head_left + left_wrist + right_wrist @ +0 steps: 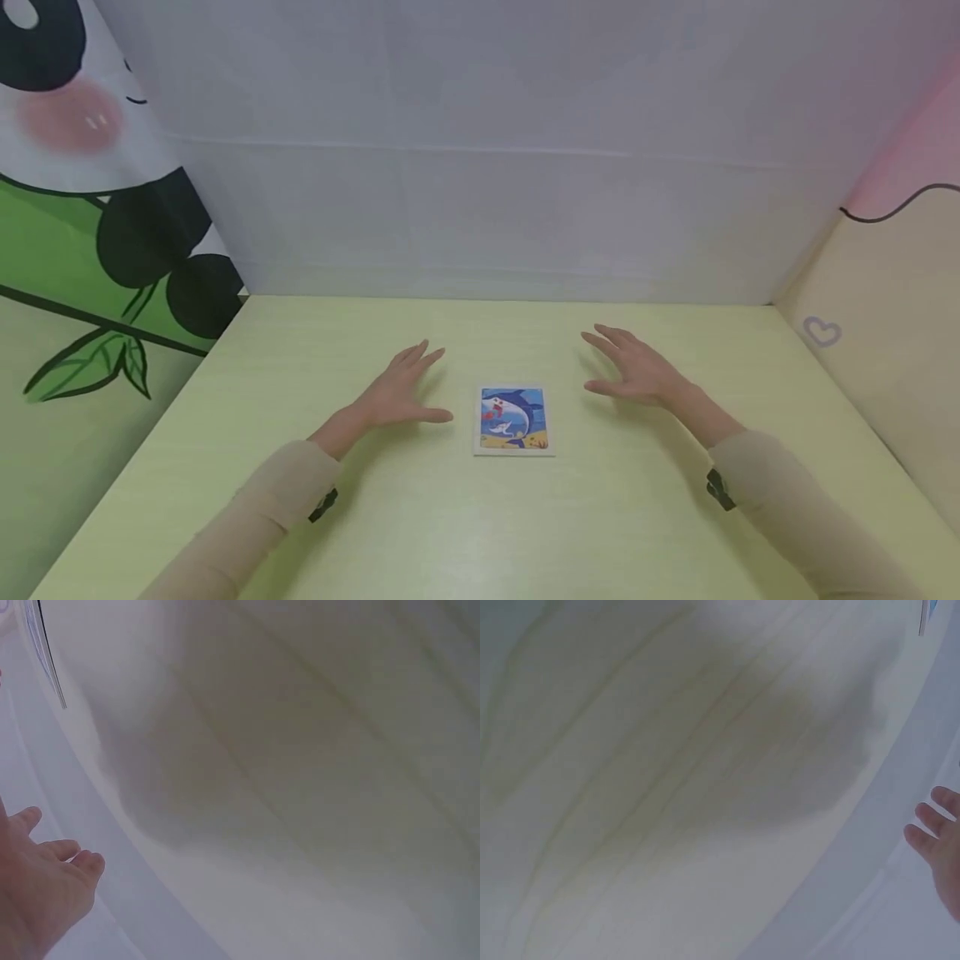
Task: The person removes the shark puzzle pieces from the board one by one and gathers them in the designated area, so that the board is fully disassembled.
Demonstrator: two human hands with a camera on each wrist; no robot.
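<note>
Pale yellow-green worktop point(480, 517) is enclosed by a white back wall point(510, 167), with a panda print point(90, 167) at 10 o'clock. At the centre a small dolphin picture card point(513, 420) is laid flat. The left hand point(401, 390) is spread at the card's 9 o'clock, its grip apart and nothing held; the right hand point(637, 371) is spread at about 2 o'clock, likewise apart. Neither hand touches the card. Whether the palms rest on the worktop cannot be told; the wrist views are blurred.

Only the dolphin card point(513, 419) interrupts the table point(480, 517).
</note>
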